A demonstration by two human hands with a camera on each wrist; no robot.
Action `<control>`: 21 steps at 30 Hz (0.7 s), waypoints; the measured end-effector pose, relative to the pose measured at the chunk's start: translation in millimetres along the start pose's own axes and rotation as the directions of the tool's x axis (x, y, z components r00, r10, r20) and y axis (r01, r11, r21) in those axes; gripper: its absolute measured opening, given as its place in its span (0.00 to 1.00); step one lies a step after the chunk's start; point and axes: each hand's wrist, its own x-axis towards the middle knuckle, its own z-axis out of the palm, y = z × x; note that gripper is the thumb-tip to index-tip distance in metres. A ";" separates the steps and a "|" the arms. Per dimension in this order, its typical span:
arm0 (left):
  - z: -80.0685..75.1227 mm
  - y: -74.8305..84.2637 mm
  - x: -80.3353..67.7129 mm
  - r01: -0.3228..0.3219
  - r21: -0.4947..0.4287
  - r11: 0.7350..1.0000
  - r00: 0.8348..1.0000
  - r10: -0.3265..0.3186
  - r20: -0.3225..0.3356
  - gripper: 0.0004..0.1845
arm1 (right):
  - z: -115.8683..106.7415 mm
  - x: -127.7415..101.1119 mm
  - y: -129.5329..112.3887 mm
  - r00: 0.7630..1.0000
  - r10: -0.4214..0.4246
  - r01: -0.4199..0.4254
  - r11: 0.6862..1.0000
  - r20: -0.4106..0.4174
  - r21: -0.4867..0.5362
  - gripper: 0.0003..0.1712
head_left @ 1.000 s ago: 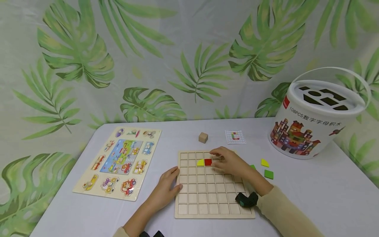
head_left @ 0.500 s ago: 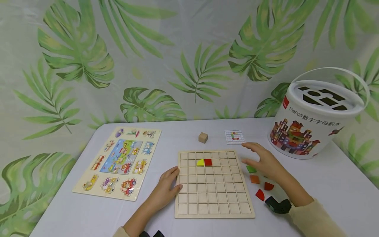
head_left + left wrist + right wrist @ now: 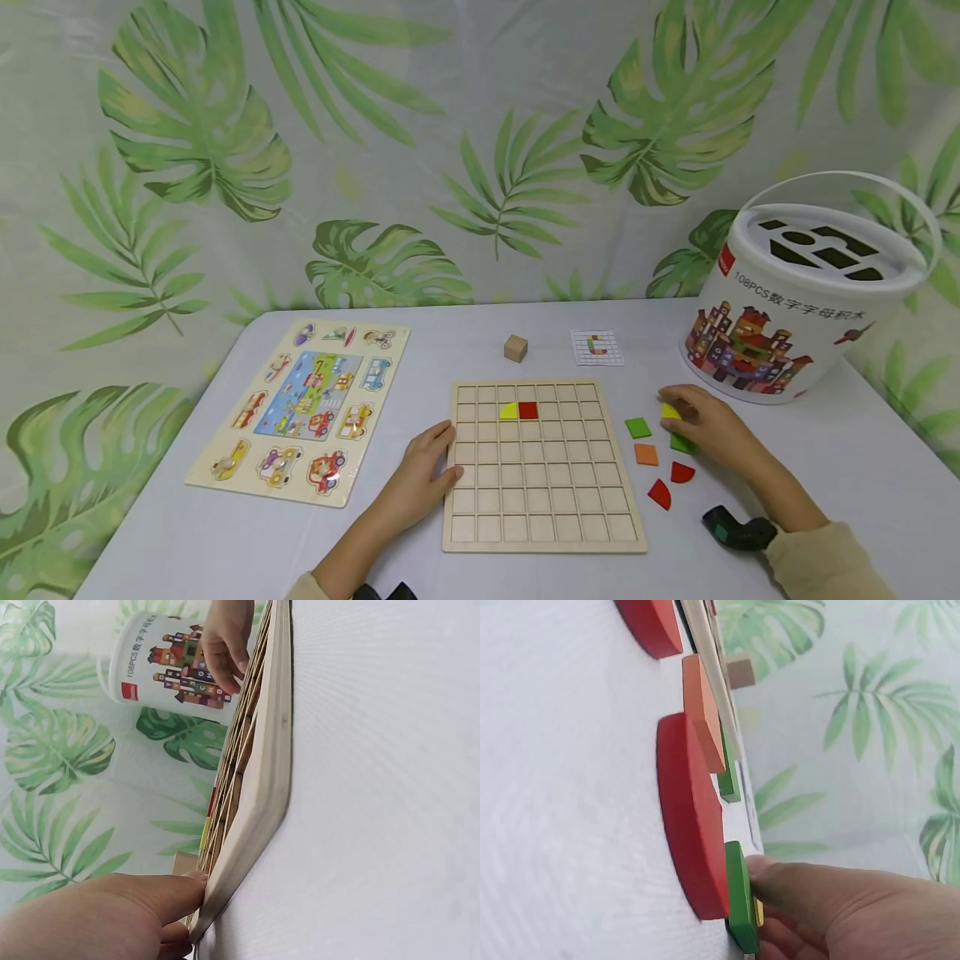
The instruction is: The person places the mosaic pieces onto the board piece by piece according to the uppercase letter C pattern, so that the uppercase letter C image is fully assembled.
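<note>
My left hand (image 3: 420, 471) rests at the left edge of a wooden grid board (image 3: 547, 500), thumb and fingers spread along the rim; the left wrist view shows the thumb tip (image 3: 196, 876) touching the frame. A yellow quarter-circle block (image 3: 509, 411) and a red square block (image 3: 528, 410) lie side by side in the grid. Right of the board, my right hand (image 3: 708, 425) pinches another yellow quarter-circle block (image 3: 669, 411), largely hidden in the right wrist view. Under the hand is a green square block (image 3: 740, 900), partly covered.
Beside the board lie a green square (image 3: 638, 427), an orange square (image 3: 647, 454) and two red quarter-circles (image 3: 682, 472). A wooden cube (image 3: 515, 348) and pattern card (image 3: 597, 347) sit behind it. A picture puzzle (image 3: 300, 408) lies left; a white bucket (image 3: 795, 317) stands right.
My right hand has left the red square in the grid and moved right to the loose yellow block. The left hand stays at the board's edge.
</note>
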 end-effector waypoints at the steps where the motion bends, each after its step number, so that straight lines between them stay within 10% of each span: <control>1: 0.0 0.1 -0.1 0.001 0.002 1.000 1.000 -0.001 0.000 0.30 | 0.0 0.1 1.7 1.000 0.008 -0.008 1.000 -0.003 -0.005 0.24; 21: -0.1 -0.1 0.0 0.005 0.001 1.000 1.000 -0.005 -0.002 0.31 | -2.2 12.0 -36.3 0.995 -0.085 0.085 0.996 -0.057 -0.018 0.20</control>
